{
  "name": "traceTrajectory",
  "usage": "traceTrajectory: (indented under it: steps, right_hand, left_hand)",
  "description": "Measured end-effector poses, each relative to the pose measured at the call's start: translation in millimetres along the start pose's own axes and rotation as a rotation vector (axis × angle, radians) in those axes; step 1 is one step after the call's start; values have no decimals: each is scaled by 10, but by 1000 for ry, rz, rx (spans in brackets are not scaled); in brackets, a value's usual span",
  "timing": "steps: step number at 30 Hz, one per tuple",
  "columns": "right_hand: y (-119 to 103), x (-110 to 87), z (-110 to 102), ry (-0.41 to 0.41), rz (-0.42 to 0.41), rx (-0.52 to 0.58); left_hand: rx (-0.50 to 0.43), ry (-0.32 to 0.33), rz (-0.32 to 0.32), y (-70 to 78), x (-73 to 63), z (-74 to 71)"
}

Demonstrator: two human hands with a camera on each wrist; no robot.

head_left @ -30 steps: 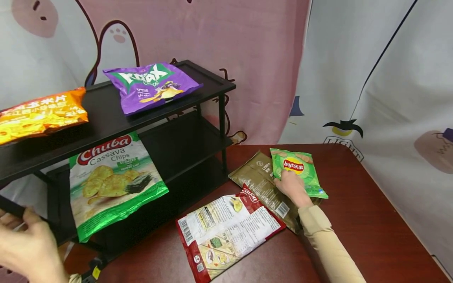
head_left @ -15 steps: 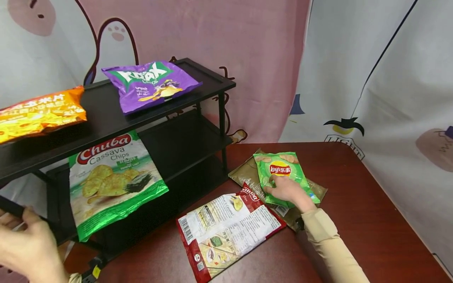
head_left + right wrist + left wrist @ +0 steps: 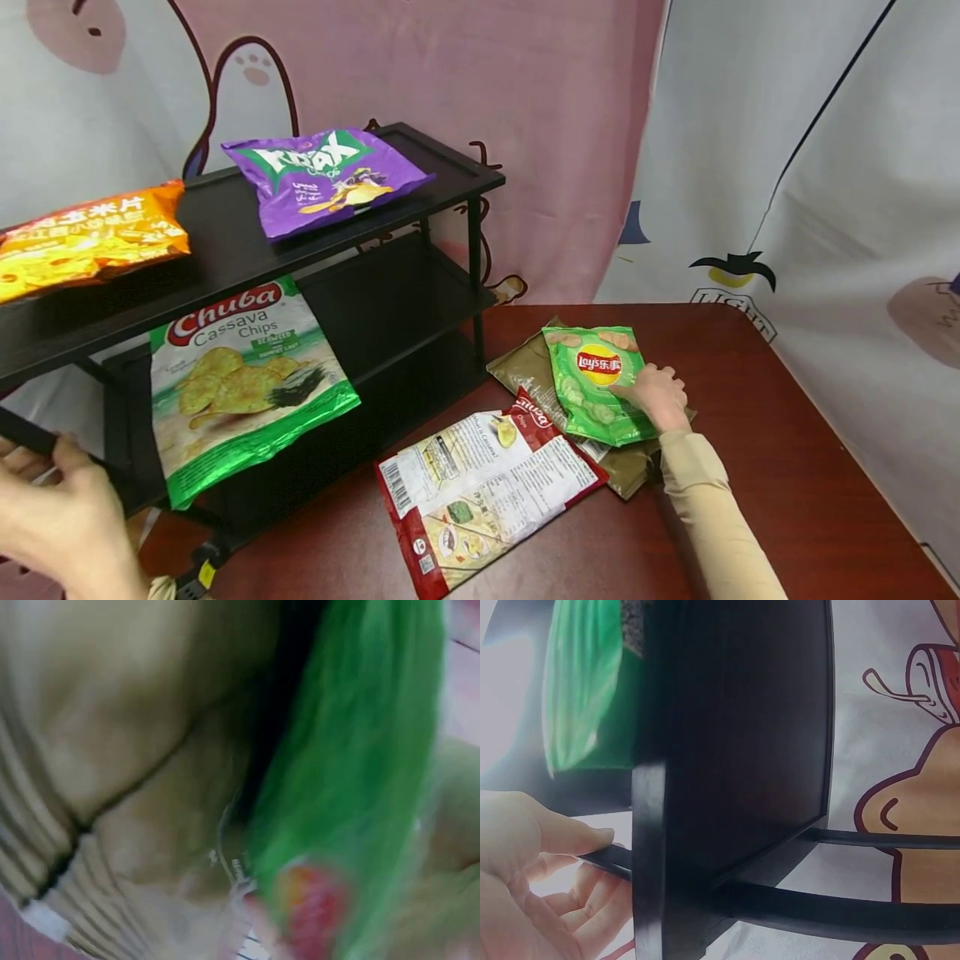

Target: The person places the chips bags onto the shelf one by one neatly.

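Note:
My left hand grips a black bar at the near left end of the shelf rack; in the left wrist view its thumb and fingers wrap the bar. My right hand is at the right edge of a green Lay's chip bag, thumb over the bag's face and the other fingers beyond its edge. The Lay's bag lies over a brown bag on the table. Motion blurs the Lay's bag in the right wrist view. A red-and-white Chuba chip bag lies printed back up, just nearer.
A black shelf rack stands on the left. On its top are a purple Kraax bag and an orange bag; a green-and-white Chuba bag leans out below. Dark red table extends to the right, with a printed cloth behind.
The Lay's bag has moved left over the brown bag. My right hand first shifted left with it, then slid right across it to its right edge. My left hand keeps its grip.

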State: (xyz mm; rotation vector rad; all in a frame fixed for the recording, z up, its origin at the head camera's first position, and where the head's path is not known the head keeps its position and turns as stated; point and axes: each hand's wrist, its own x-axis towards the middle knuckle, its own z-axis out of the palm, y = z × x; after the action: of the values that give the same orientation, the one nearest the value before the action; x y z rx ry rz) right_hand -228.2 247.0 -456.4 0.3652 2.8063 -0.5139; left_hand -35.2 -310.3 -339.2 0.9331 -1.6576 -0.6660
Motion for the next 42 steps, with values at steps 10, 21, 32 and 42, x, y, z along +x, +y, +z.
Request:
traceTrajectory:
  steps: [10,21,32,42]
  right_hand:
    - [91,25,-46,180,-154,207]
    - [-29,-139,-161,448,-476,392]
    - [-157,-304,-294,515,-580,486]
    - [-328,-541,-507,473,-711,717]
  left_hand:
    - [36,-26,-81,23,-4,-7]
    - [52,-19,-74,-10,-1,0]
    - [46,-35,-100,15,10,-4]
    - [27,14,11,-10,1,16]
